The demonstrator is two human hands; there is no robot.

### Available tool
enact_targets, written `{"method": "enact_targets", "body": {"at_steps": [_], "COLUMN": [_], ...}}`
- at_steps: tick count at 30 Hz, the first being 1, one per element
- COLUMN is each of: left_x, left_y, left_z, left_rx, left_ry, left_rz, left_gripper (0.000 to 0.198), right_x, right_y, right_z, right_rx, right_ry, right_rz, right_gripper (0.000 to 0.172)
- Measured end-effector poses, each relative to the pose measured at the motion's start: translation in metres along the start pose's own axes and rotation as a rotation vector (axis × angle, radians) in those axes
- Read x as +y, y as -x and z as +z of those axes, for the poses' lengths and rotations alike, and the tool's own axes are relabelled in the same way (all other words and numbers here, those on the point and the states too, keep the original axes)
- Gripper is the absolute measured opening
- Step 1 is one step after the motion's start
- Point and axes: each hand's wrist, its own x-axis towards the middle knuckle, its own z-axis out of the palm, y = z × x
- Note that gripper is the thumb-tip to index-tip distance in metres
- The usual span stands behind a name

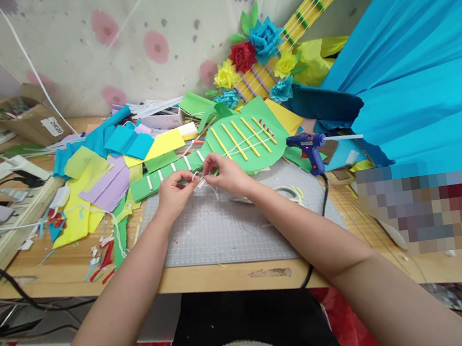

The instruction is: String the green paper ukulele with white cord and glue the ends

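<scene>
I see the left hand (178,191) pinching white string (201,181) with thumb and finger together, and the right hand (227,172) pinching it close beside. Just beyond them lies the green guitar (248,134), its neck (155,180) pointing left. Below the hands I have the gray mat (231,238). A blue glue gun (312,148) sits right of the guitar, paper scraps (109,184) spread left, and a yellow guitar (309,19) slants behind.

Bright, diffuse light, soft shadows, stretched edges, a pixelated patch (414,208) at right, its contents uncertain.
</scene>
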Motion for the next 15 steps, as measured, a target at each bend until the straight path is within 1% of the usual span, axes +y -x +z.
{"method": "enact_targets", "body": {"at_steps": [3,5,7,10,12,13,15], "left_x": [0.000,0.000,0.001,0.002,0.002,0.002,0.002], "left_y": [0.000,0.000,0.000,0.000,0.000,0.000,0.000], "left_z": [0.000,0.000,0.000,0.000,0.000,0.000,0.000], "left_rx": [-0.006,-0.007,-0.001,0.004,0.002,0.001,-0.003], "left_ry": [0.023,0.029,0.026,0.017,0.008,0.005,0.006], "left_rz": [0.000,-0.002,-0.006,-0.004,-0.002,-0.003,-0.012], "left_gripper": [0.025,0.023,0.022,0.021,0.021,0.021,0.021], "right_x": [-0.003,-0.002,-0.001,0.002,0.004,0.004,0.005], "right_y": [0.002,0.002,0.000,-0.003,-0.004,-0.005,-0.005], "right_z": [-0.006,-0.010,-0.014,-0.013,-0.010,-0.009,-0.006], "right_rx": [0.126,0.140,0.090,-0.060,-0.146,-0.163,-0.135], "right_ry": [0.281,0.317,0.205,-0.051,-0.166,-0.198,-0.201], "right_rz": [-0.061,-0.071,-0.059,-0.038,-0.008,0.011,0.033], "right_gripper": [0.014,0.015,0.016,0.013,0.013,0.014,0.014]}}
